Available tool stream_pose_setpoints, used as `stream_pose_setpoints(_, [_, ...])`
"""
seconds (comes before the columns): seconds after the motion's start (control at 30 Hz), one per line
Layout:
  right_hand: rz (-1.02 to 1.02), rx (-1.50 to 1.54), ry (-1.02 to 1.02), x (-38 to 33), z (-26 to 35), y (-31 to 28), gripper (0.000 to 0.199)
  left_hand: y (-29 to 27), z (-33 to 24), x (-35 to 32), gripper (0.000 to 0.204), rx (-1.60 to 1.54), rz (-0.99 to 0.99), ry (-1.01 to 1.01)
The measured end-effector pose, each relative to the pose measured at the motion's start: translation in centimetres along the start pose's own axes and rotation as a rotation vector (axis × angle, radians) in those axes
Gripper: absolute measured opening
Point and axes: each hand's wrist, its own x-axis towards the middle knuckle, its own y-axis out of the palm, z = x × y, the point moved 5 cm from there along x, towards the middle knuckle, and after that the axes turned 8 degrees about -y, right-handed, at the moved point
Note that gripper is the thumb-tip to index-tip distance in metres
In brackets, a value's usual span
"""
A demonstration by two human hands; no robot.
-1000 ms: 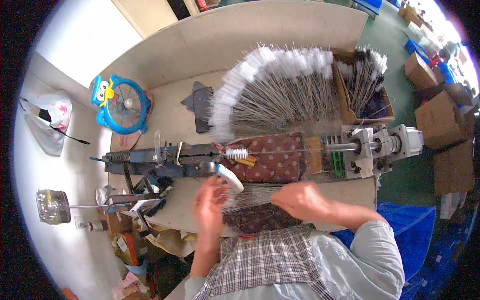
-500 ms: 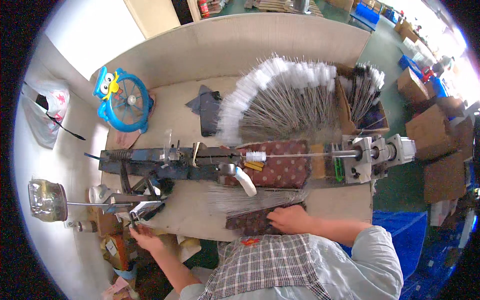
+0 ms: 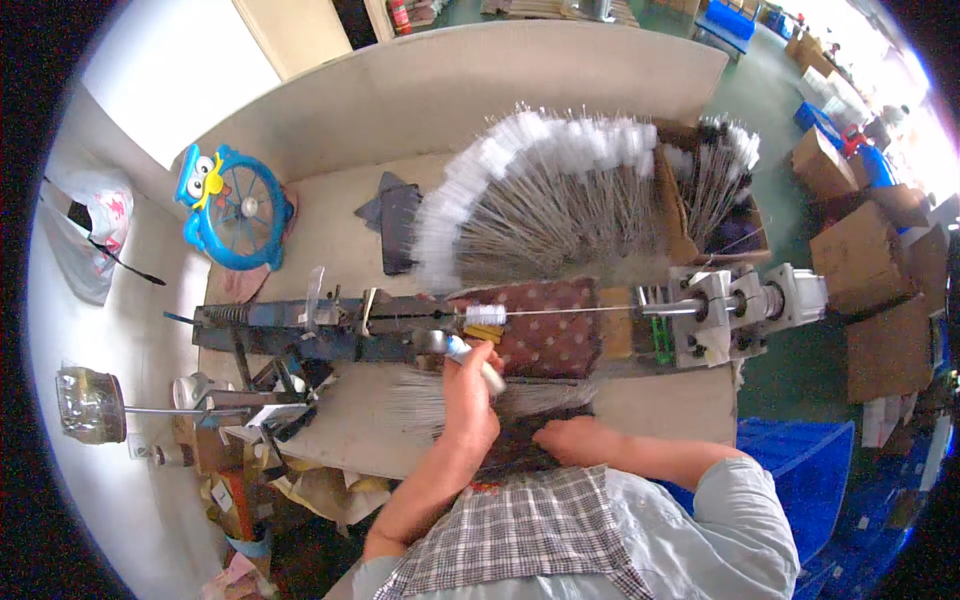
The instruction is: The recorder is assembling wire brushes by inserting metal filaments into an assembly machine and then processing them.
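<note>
My left hand (image 3: 468, 378) is closed around the white-wrapped handle (image 3: 492, 378) of a lever on the bench machine (image 3: 400, 318). Just beyond that hand, a white bristle brush (image 3: 486, 316) sits in line with the machine, its thin wire stem running right to the clamp blocks and motor (image 3: 745, 305). My right hand (image 3: 568, 440) rests low at the bench's near side with its fingers curled. It lies beside a bundle of straight wires (image 3: 545, 398) on dark cloth (image 3: 518, 440); what its fingers hold, if anything, is hidden.
A large fan-shaped pile of white brushes (image 3: 560, 200) lies at the back, with a cardboard box (image 3: 680, 205) of brushes to its right. A blue toy-shaped fan (image 3: 240, 205) stands back left. Red dotted cloth (image 3: 550, 330) covers the bench middle. A blue bin (image 3: 785, 470) is at right.
My left hand has moved from the lower left, by the metal bracket, up and right onto the white handle. My right hand stays by the wires. The whole view has shifted slightly.
</note>
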Motion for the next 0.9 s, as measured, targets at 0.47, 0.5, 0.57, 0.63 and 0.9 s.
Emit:
stream_pose_setpoints(0.47, [-0.529,-0.433,0.221,-9.5,-1.8,-19.2,0.035,1.0,-6.6,-9.9,0.026,0.123,0.717,-0.278])
stream_pose_setpoints(0.5, [-0.652,-0.552,0.273,-10.8,-2.1,-21.2,0.036,2.4,-6.6,-8.8,0.026,0.120,0.750,-0.280])
stream_pose_setpoints(0.57, [-0.784,-0.422,0.340,-11.5,-2.9,-23.5,0.032,5.9,-5.9,-6.4,0.026,0.576,0.738,-0.069])
stream_pose_setpoints(0.63, [-0.914,-0.281,0.372,-11.0,-3.6,-23.9,0.028,9.3,-5.9,-3.0,0.020,0.870,0.475,0.635])
stream_pose_setpoints(0.9, [-0.903,-0.221,0.283,-7.6,-5.3,-22.5,0.023,16.4,-2.4,3.2,0.015,1.400,0.264,1.060])
